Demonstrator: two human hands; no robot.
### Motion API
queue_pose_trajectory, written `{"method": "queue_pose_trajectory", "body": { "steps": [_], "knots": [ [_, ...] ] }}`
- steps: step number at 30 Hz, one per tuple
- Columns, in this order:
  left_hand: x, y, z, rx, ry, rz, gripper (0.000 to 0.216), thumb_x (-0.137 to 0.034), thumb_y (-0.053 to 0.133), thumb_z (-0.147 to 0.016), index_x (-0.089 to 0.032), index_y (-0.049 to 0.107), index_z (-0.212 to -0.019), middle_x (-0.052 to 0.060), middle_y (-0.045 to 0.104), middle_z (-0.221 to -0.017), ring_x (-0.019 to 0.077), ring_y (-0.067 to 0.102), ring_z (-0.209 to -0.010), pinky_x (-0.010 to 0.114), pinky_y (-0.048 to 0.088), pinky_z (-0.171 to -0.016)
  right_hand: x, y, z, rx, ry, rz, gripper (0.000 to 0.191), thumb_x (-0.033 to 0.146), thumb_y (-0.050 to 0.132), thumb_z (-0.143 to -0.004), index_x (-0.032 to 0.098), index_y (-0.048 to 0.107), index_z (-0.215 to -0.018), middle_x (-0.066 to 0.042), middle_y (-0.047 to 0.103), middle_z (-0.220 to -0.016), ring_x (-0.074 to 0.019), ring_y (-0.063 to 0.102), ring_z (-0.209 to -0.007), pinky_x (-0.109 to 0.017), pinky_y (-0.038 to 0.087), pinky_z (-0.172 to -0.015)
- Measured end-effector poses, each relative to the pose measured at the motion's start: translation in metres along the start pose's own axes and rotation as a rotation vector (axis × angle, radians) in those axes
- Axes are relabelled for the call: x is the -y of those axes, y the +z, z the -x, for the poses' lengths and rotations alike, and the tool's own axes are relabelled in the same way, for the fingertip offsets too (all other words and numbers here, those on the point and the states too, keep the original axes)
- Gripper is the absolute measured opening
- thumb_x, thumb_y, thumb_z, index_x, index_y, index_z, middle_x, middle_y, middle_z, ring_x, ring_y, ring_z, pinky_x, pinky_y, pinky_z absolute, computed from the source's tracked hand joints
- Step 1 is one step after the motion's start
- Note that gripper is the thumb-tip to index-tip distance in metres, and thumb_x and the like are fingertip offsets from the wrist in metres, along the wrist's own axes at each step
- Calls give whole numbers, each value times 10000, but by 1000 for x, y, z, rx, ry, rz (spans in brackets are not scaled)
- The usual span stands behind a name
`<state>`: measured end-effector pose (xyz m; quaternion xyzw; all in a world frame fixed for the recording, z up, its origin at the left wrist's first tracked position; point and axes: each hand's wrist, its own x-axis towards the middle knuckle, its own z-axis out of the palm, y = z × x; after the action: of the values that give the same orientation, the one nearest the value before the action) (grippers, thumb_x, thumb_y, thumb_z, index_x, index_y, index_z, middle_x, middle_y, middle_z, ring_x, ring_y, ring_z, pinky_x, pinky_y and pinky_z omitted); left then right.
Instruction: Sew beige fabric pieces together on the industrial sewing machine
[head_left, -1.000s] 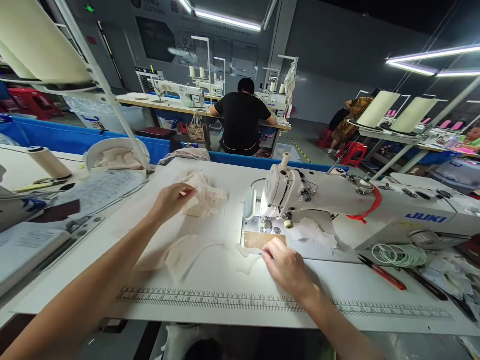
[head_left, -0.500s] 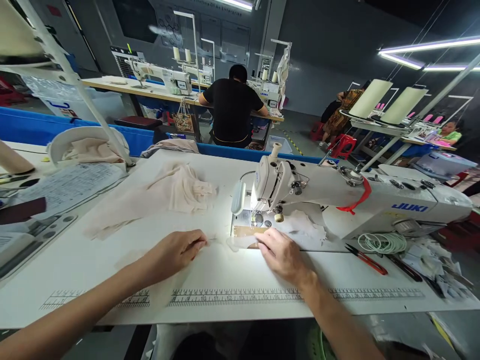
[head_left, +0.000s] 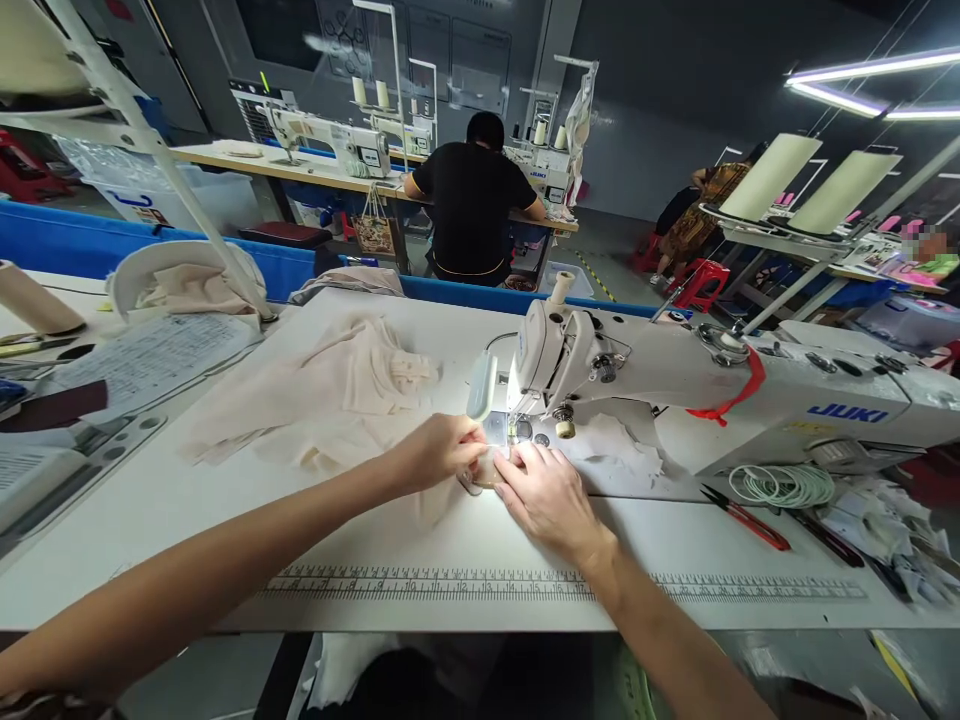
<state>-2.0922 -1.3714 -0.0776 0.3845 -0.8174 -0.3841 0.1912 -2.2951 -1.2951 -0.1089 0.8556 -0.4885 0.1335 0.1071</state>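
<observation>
Fabric piece (head_left: 486, 470), small and beige, is lying on the counter (head_left: 225, 545) right at the needle plate of the sewing machine (head_left: 675, 375), just in front of the presser foot (head_left: 517, 432), and both hands are meeting over it. The left hand (head_left: 442, 452) is pinching its left edge, grip closed on the cloth. The right hand (head_left: 547, 492) is resting its fingertips on the piece from the other side, grip open and pressing down rather than clasping. Holding it from two sides like this is probably keeping the thin cloth flat and its edge lined up at the foot. The machine's lamp (head_left: 481, 386) is shining straight onto that spot. A loose heap of beige cloth (head_left: 352, 385) is lying just to the left, near the left arm, and red-handled snips (head_left: 746, 515) are lying on the right beside the machine base.
</observation>
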Motion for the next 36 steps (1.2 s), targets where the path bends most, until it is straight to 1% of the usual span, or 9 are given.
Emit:
{"method": "queue_pose_trajectory", "body": {
  "steps": [3,6,9,12,16,18,22,30,36],
  "knots": [
    [9,19,-24,44,-13,125,209,-388,555,-777,-200,541,-688,-4,628,-584,151,575,-558,251,421,-527,-3,-1,3,2,2,-17,197,314,492,-981,190,638,-1025,-65,584,-965,-200,470,-825,-337,332,-699],
    [25,26,-34,49,-48,195,196,-387,573,-744,-205,530,-686,-19,594,-564,149,575,-545,244,435,-503,-6,-3,5,-2,-1,-19,226,321,514,-975,198,632,-1123,-65,597,-998,-204,479,-841,-340,332,-712],
    [31,27,-35,58,-72,188,196,-391,582,-733,-201,547,-696,-16,604,-583,147,588,-550,238,448,-500,-11,-6,9,-9,12,-42,268,321,521,-976,210,625,-1197,-72,610,-1062,-208,504,-871,-344,360,-750],
    [30,28,-34,63,-86,160,214,-410,591,-737,-199,569,-706,-5,636,-632,152,611,-575,238,468,-512,-17,-9,14,-25,62,-108,226,275,499,-985,207,660,-1127,-70,619,-1064,-203,532,-884,-344,391,-788],
    [26,28,-35,76,-109,150,233,-429,601,-745,-202,576,-698,0,651,-630,166,638,-594,247,491,-529,-19,-9,16,-55,118,-142,214,225,476,-985,189,680,-931,-63,611,-925,-200,537,-835,-347,405,-789],
    [25,28,-35,74,-112,151,234,-430,609,-745,-205,579,-690,-1,654,-625,169,647,-600,248,497,-537,-18,-8,16,-57,123,-136,226,220,469,-987,187,675,-901,-57,600,-883,-195,524,-804,-344,405,-779],
    [23,28,-35,64,-122,139,230,-426,622,-732,-206,590,-673,-1,659,-619,172,651,-601,248,495,-538,-16,-8,14,-30,116,-134,244,220,446,-998,179,678,-932,-56,592,-870,-191,517,-791,-344,408,-775],
    [24,30,-38,69,-124,98,226,-419,631,-725,-202,608,-665,0,659,-618,160,624,-582,243,470,-542,-14,-8,14,-3,81,-120,285,222,423,-1010,198,661,-1164,-58,585,-894,-191,498,-804,-348,411,-774],
    [22,26,-41,105,-133,-17,201,-394,613,-763,-202,634,-711,5,680,-707,167,625,-657,241,450,-564,-8,-9,11,-5,49,-26,278,226,420,-1006,196,694,-1048,-51,564,-842,-187,454,-734,-347,382,-695]
  ]
}}
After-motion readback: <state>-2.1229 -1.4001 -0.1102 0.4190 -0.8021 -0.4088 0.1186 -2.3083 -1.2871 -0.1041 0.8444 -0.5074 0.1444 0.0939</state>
